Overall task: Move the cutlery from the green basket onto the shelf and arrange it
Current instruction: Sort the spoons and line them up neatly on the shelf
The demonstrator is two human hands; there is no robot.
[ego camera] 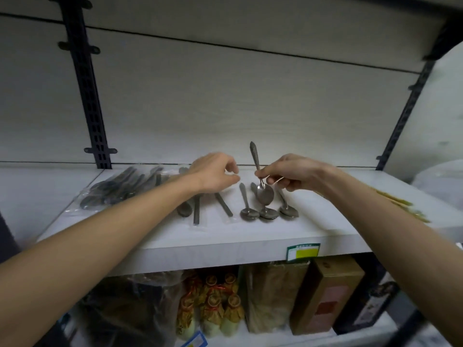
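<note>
Shelf [313,229]: white board, front edge running across the lower middle of the view, a green-and-yellow price tag [303,252] fixed to that edge right of centre. Black slotted uprights are seen at the back left and at the right end.

Held spoon [260,181]: pinched by its handle between thumb and fingers of the right hand [293,175]; handle tip raised toward the back panel, bowl hanging down over the laid row, just above it. No contact with the board is seen.

Left hand [215,175]: fingers loosely curled, thumb near fingertips, nothing seen held; it hovers above the wrapped pieces, near the held spoon but apart from it.

Laid spoons [268,212]: three, side by side, bowls toward the front edge, handles toward the back; the bowls lie close together, set back from the edge.

Wrapped cutlery [198,211]: several pieces in clear sleeves, left of the laid spoons, partly hidden under the left forearm.

Bagged cutlery [117,189]: a bundle in clear plastic at the far left of the board.

Open board: a bare strip is left right of the laid spoons, and a band along the front edge.

Lower shelf: brown boxes [325,294] and small gold-wrapped packets [213,304] are stored below.
</note>
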